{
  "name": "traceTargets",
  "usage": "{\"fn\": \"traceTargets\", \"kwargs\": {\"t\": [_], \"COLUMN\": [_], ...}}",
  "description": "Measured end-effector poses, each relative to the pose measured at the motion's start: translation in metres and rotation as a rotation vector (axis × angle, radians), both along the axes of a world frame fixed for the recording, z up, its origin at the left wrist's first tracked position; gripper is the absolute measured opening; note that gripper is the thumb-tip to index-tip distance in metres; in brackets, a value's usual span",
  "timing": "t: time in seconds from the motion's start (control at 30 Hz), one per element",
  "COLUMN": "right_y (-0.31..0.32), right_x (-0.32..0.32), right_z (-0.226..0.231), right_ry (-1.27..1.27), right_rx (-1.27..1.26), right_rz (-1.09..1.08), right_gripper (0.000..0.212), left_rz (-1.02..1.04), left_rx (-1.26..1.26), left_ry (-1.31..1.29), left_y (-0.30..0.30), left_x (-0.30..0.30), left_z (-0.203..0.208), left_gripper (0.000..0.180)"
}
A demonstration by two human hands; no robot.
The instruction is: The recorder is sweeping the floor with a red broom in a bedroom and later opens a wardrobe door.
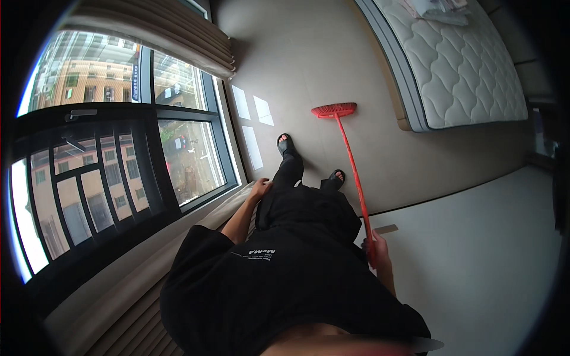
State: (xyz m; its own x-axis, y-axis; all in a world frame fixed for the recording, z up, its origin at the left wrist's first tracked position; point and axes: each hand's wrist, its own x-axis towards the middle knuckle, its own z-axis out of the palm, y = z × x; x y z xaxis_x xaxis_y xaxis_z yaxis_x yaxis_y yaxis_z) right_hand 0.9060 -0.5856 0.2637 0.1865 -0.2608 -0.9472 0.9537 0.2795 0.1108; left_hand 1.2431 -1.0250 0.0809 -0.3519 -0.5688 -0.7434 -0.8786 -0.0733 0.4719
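1. Head view: I see the window well left of the mattress, my landmark.
2. Left hand, also well left of the mattress, hangs by the trousers, fingers loosely curled; I cannot tell whether it holds anything.
3. Red broom: its broom head rests on the floor left of the mattress; the long axis runs back to the right hand, slanting slightly right.
4. That nearer hand, below the mattress in my view, wraps the handle's upper end; the broom head lies ahead, slightly left.
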Motion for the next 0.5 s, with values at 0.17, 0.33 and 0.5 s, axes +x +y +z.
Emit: {"fn": "traceTargets", "kwargs": {"t": [0.17, 0.33, 0.5], "right_y": [-0.123, -0.272, -0.327], "right_x": [-0.028, -0.1, -0.085], "right_z": [0.024, 0.107, 0.142], "right_ry": [-0.361, -0.128, 1.213], "right_rx": [-0.449, -0.413, -0.164], "right_rz": [-0.466, -0.302, 1.532], "right_gripper": [0.042, 0.033, 0.034], "left_rz": [0.096, 0.335, 0.489], "left_rx": [-0.039, -0.079, -0.018], "left_ry": [-0.045, 0.1, 0.251], "left_y": [-0.032, -0.067, -0.082], "left_x": [0.031, 0.005, -0.016], "left_z": [-0.02, -0.026, -0.033], "left_gripper": [0.06, 0.059, 0.058]}}
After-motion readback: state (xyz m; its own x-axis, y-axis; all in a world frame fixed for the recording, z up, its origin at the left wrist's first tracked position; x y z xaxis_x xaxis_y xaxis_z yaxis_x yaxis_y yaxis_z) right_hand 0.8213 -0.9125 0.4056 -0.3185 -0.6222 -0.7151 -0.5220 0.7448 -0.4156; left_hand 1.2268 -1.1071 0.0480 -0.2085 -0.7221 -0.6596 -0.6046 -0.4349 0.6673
